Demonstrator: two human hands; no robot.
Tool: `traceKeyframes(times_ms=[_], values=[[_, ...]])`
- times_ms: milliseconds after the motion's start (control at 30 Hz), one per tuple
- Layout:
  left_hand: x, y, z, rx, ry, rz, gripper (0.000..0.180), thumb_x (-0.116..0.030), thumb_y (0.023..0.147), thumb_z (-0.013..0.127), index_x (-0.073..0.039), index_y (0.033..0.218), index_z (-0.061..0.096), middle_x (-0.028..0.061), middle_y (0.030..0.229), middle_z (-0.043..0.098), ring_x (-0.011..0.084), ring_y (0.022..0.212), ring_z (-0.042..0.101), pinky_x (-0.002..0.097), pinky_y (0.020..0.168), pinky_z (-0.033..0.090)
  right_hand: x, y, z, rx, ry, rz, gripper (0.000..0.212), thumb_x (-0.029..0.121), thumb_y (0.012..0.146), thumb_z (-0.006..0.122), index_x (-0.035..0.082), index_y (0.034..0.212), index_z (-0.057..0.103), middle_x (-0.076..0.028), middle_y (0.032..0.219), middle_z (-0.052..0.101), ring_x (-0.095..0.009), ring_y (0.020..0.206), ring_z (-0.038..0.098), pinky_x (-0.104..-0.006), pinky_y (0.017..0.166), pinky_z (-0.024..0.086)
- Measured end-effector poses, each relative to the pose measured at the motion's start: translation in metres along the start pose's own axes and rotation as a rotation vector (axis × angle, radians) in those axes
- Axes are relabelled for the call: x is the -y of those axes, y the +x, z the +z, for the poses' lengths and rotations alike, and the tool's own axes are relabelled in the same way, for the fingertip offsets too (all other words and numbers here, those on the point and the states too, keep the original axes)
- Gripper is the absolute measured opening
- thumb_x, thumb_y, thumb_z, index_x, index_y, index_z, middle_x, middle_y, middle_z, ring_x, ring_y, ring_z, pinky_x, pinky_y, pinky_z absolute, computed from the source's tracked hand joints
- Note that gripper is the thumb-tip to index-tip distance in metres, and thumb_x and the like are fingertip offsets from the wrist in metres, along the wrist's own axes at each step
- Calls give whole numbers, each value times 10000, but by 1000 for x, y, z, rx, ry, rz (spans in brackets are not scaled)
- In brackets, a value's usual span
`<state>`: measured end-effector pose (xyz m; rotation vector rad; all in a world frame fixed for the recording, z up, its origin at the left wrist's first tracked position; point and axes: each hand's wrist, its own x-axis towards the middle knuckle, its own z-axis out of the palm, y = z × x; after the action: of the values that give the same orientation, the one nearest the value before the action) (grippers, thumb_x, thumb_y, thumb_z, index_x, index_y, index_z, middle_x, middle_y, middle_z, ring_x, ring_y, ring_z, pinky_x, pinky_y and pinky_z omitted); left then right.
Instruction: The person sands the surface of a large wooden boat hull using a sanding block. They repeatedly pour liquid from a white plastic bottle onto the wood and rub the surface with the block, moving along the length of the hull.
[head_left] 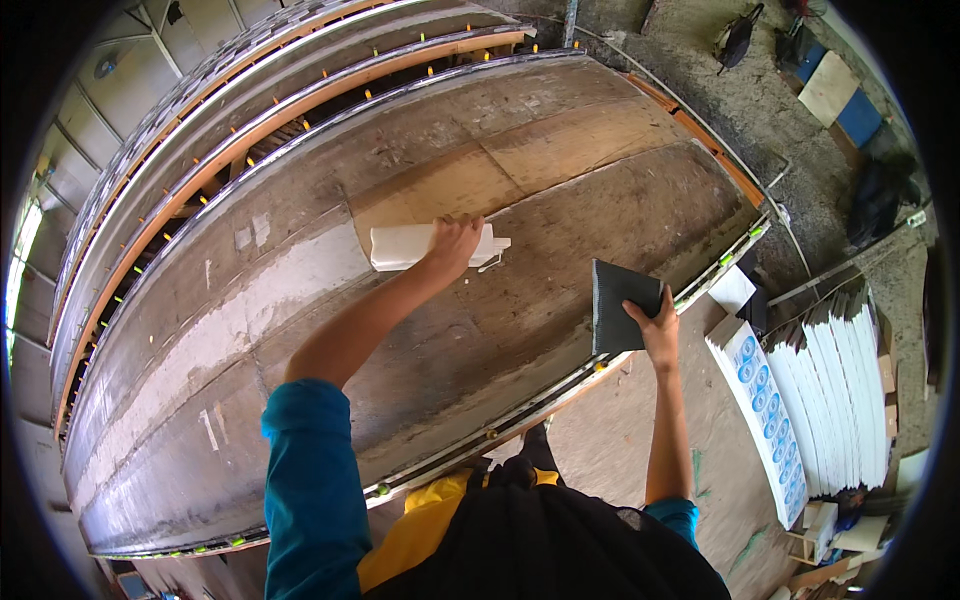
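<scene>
My left hand (455,245) grips a white tube-shaped cartridge (400,246) and holds it flat against a large worn wooden board surface (300,330); the nozzle end pokes out to the right of my fingers. My right hand (655,325) holds a dark grey flat square pad (620,305) upright by its lower right edge, near the surface's front rim. The two hands are apart, the pad lying to the right of and below the cartridge.
A metal-edged frame (500,425) runs along the front of the board. Parallel wooden and metal rails (250,120) curve behind it. Stacks of white sheets (830,390) stand on the concrete floor (620,440) at the right, with boxes and dark bags farther back.
</scene>
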<state>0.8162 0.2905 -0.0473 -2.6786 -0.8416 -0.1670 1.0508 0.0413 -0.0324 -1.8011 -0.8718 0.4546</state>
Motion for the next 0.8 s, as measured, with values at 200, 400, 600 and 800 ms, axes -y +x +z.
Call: traceKeyframes(times_ms=[200,400,600,800], values=[[-22,57,3,269,-77,-133,573,-53,624,683,-19,1131,417,164,1026,546,346,916,565,439,737,451,-29,61,-21,47,-123,-88,702,170,698,738,-112,1224,369,-232,981,618,-262,919,624,-325,755,491],[-14,63,1,176,-151,-310,639,-109,603,726,-28,1144,396,136,1051,546,346,903,578,441,726,461,-9,113,-15,152,-144,-81,635,167,692,730,-107,1166,407,-259,919,618,-327,870,631,-349,699,497],[8,18,-39,106,-464,-554,703,-232,621,762,-33,1173,374,166,1066,558,366,913,580,462,751,474,-16,115,58,344,-393,-380,640,220,720,697,-49,1207,379,-268,878,608,-417,814,598,-413,677,496],[43,-74,-62,-163,-607,-867,742,-320,594,791,-33,1149,390,206,983,590,361,854,608,420,703,500,20,46,152,521,-777,-553,501,192,781,610,38,1204,390,-170,763,627,-352,707,623,-437,616,499]])
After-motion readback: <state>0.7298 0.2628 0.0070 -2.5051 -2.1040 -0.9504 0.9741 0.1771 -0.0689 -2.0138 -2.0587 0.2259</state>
